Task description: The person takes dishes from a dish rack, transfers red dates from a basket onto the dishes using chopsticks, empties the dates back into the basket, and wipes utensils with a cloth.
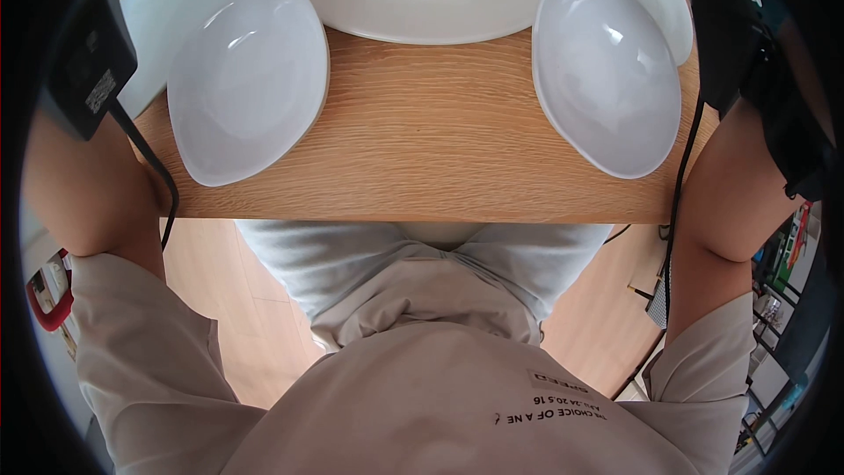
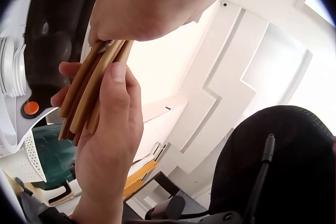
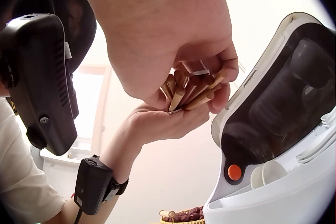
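A bundle of wooden-handled utensils (image 2: pixel 89 98), light and dark brown with bits of metal showing, is held up between both hands. My right hand (image 3: pixel 173 35) grips the handles, thumb on one side and fingers on the other in the left wrist view. My left hand (image 2: pixel 144 11) curls round the opposite end of the bundle, hiding most of the utensils' heads. In the right wrist view it lies beneath the handles. Both hands are beyond the top of the head view, where only forearms show.
Two white bowls (image 1: pixel 251 84) (image 1: pixel 607 75) and larger white dishes (image 1: pixel 422 0) stand on the wooden table (image 1: pixel 431 132). A white dish cabinet with a dark see-through lid (image 3: pixel 283 98) and an orange button (image 3: pixel 234 172) holds plates. A wicker basket (image 3: pixel 181 221) is beside it.
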Tool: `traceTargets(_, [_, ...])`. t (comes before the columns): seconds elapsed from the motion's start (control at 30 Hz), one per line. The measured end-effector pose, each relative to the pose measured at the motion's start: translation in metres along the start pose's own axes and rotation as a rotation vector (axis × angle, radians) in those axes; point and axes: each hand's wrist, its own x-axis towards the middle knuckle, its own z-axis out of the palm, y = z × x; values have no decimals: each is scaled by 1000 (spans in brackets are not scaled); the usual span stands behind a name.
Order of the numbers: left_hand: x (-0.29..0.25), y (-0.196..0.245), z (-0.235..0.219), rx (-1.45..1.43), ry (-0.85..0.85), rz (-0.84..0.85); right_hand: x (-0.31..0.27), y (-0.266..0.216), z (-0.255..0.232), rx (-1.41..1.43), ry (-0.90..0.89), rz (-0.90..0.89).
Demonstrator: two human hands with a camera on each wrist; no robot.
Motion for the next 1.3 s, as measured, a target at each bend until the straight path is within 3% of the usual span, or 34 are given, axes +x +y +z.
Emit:
traceTargets(0.93, [11,-9,2,-628,-28,-236,-9,-3,-15,-75,36,-104])
traceTargets(1.3, [35,-36,29,-780,14,-395,20,11,-38,-182,77,-242])
